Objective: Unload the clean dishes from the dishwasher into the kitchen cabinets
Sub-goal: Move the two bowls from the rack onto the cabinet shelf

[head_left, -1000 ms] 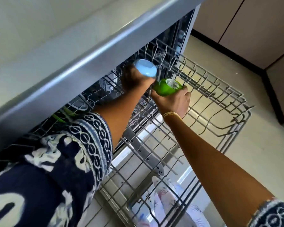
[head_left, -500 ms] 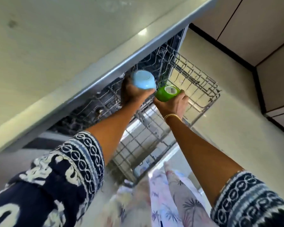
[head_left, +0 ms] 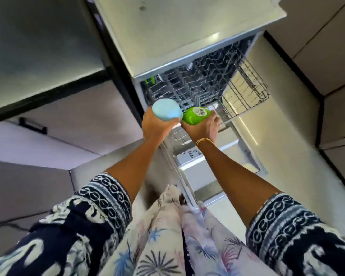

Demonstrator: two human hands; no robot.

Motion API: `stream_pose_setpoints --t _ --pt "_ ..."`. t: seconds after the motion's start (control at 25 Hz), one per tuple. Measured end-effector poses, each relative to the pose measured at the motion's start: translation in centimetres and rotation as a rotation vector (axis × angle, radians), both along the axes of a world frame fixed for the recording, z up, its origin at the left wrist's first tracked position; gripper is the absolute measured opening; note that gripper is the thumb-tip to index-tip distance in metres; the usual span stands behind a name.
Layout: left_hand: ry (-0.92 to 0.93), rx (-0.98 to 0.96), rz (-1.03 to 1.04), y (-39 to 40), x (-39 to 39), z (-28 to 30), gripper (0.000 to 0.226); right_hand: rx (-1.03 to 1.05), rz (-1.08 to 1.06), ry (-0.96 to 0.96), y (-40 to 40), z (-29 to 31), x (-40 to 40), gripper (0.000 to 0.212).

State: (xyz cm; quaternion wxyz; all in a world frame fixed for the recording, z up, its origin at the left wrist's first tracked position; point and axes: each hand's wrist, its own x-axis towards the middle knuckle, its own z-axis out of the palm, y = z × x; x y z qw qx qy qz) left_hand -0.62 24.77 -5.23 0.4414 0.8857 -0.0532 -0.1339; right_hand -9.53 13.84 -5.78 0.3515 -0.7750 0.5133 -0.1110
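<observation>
My left hand [head_left: 156,127] grips a light blue cup [head_left: 166,110], bottom side toward me. Right beside it, my right hand [head_left: 204,127] holds a green cup [head_left: 195,115] with a barcode sticker on its base. Both cups are held close together above the front of the pulled-out upper rack [head_left: 245,92] of the open dishwasher [head_left: 197,80]. Something green [head_left: 149,80] shows at the back left inside the machine.
The lowered dishwasher door [head_left: 217,170] lies below my arms, near my legs. A white countertop [head_left: 177,32] covers the machine. Cabinet fronts, one with a black handle [head_left: 33,126], stand at left; more cabinets [head_left: 327,46] at right across the pale floor [head_left: 287,136].
Both hands have lifted the two cups up and out of the upper rack toward me, and my head has risen, so the dishwasher now appears farther away.
</observation>
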Motion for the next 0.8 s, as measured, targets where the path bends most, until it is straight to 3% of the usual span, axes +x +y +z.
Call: stream_pose_setpoints --t 0.16,0.44,0.6,0.8 --pt "-0.033 -0.013 0.159 10.4 0.9 3.0 0.087 0.029 0.139 -0.066 7.4 3.3 2.8 0.115" --pt "-0.139 -0.057 0.359 28.7 5.9 10.2 0.088 0.038 0.377 -0.275 22.4 10.6 10.2 0.098" --pt "-0.244 -0.092 0.422 35.7 9.8 17.8 0.083 -0.029 0.546 -0.476 28.7 18.2 15.2 0.093" --pt "-0.415 -0.113 0.397 38.6 15.5 30.6 0.077 -0.097 0.691 -0.653 30.7 30.2 22.0 0.088"
